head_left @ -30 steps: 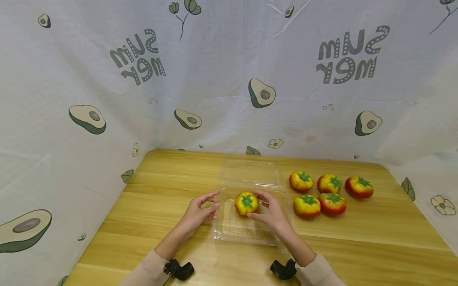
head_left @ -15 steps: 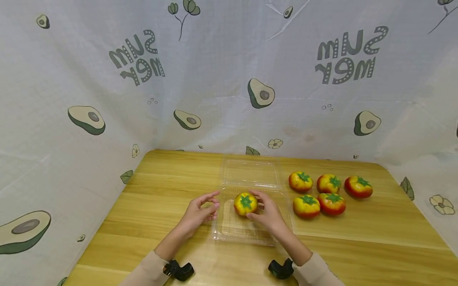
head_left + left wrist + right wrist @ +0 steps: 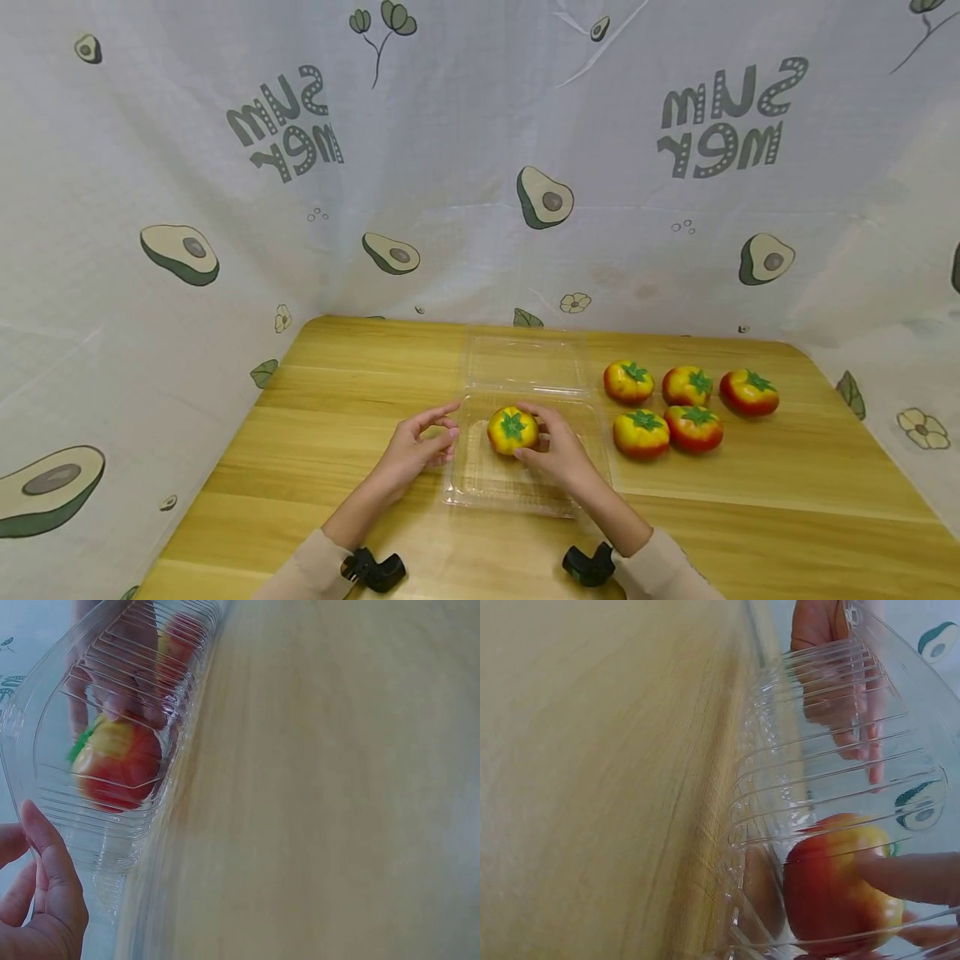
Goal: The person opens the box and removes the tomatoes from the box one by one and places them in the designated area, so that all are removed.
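A toy-like persimmon (image 3: 513, 430), yellow and red with a green leafy top, sits inside a clear plastic clamshell box (image 3: 495, 498). My right hand (image 3: 557, 448) holds the persimmon from its right side, thumb in front and fingers behind. At the box's left rim, my left hand (image 3: 414, 450) pinches the edge between thumb and fingers. Through the ribbed wall in the left wrist view, the same persimmon (image 3: 120, 769) shows red and yellow. In the right wrist view, the right fingers lie against the persimmon (image 3: 829, 889), and the left hand (image 3: 832, 690) appears beyond the wall.
The box's lid (image 3: 527, 360) lies open toward the back. Right of the box, several more persimmons (image 3: 642, 433) stand in two loose rows on the wooden table (image 3: 360, 375). A printed white cloth (image 3: 465, 150) hangs behind and beside the table.
My right hand has shifted slightly left, its fingers reaching a little farther around the persimmon. The left hand stays at the box's rim. The whole head view has drifted slightly.
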### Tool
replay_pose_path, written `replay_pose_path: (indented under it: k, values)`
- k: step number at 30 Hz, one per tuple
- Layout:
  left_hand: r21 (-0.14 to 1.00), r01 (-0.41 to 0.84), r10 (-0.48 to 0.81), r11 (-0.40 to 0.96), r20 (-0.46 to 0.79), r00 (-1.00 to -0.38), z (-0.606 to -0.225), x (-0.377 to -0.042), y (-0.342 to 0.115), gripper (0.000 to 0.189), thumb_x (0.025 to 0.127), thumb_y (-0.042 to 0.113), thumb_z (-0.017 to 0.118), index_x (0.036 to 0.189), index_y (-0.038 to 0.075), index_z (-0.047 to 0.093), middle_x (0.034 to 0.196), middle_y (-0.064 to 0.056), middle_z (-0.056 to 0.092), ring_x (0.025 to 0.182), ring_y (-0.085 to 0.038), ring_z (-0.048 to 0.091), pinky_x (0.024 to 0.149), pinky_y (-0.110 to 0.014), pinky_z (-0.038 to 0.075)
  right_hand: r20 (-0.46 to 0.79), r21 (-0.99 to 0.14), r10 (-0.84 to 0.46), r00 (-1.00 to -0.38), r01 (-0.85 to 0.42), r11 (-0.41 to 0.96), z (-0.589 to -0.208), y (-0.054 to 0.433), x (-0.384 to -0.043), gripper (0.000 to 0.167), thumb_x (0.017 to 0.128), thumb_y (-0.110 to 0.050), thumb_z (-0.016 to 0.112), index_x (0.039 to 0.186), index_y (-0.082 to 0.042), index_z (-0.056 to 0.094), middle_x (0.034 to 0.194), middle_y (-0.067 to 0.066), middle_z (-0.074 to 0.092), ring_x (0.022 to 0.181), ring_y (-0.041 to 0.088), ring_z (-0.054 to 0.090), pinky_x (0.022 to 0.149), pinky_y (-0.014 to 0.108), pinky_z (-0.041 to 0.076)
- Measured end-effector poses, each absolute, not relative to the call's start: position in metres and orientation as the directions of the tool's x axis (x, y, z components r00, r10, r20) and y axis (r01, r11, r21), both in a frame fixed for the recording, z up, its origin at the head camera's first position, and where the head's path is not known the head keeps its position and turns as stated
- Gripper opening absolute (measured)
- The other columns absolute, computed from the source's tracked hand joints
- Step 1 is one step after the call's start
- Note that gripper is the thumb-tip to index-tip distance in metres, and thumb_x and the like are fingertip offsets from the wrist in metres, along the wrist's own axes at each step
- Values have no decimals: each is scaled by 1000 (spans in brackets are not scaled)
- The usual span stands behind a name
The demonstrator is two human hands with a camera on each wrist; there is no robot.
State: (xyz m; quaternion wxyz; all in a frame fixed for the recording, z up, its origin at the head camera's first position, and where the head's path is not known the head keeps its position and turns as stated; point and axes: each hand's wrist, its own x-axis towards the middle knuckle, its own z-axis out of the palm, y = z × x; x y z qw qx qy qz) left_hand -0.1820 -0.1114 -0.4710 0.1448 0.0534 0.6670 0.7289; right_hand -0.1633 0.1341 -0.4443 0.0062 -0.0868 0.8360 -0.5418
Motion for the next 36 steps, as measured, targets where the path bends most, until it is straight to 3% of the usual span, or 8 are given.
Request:
replay_pose_path:
  k: [23,36]
  values:
    - [989,-136,272,-63,-114,-956,-470,-182,-111,48,96,6,67,142,3,54,111,-10,55,70,-12,61,65,-23,57,25,-910,-122,-992,-72,408,-444,134,-165,56,77,9,81,129,5,59,121,22,51,103,37,56,87,46,55]
    - [989,-134,277,-63,-111,-954,-470,-181,-111,48,96,6,67,142,3,53,110,-9,55,70,-12,61,65,-22,57,5,-935,-130,-991,-51,352,-445,136,-165,55,78,8,81,129,5,59,130,25,52,110,41,59,91,50,54]
